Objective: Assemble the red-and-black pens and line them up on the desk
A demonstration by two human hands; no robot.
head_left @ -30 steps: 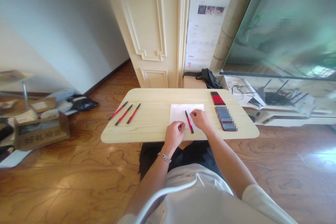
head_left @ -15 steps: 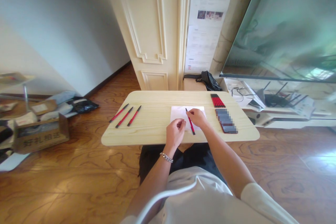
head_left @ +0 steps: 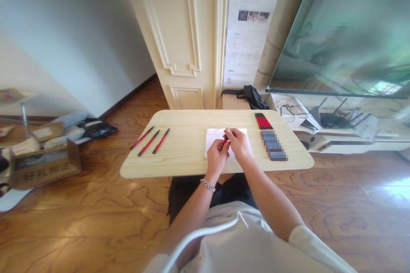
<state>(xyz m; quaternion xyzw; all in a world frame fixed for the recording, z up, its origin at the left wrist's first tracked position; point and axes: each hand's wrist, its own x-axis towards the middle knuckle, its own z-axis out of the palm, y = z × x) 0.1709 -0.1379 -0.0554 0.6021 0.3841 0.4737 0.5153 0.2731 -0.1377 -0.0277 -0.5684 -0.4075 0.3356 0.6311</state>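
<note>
A red pen with black ends [head_left: 226,138] is held over the white paper [head_left: 209,135]. My left hand [head_left: 218,153] is closed round its red barrel. My right hand [head_left: 237,141] pinches the black end, and the fingers of both hands nearly touch. Most of the pen is hidden by my hands. Three similar red and black pens [head_left: 149,142] lie apart at a slant on the left of the table. A row of several more pens [head_left: 263,121] lies side by side at the back right.
The pale wooden table [head_left: 182,158] has rounded corners. A phone-like object [head_left: 273,146], partly blurred, lies to the right of the paper. An open cardboard box [head_left: 48,170] and bags stand on the floor at left. A black bag [head_left: 253,97] rests behind the table.
My left hand has moved up and right and taken hold of the pen's barrel. My right hand has stayed at the black end. The view has shifted slightly.
</note>
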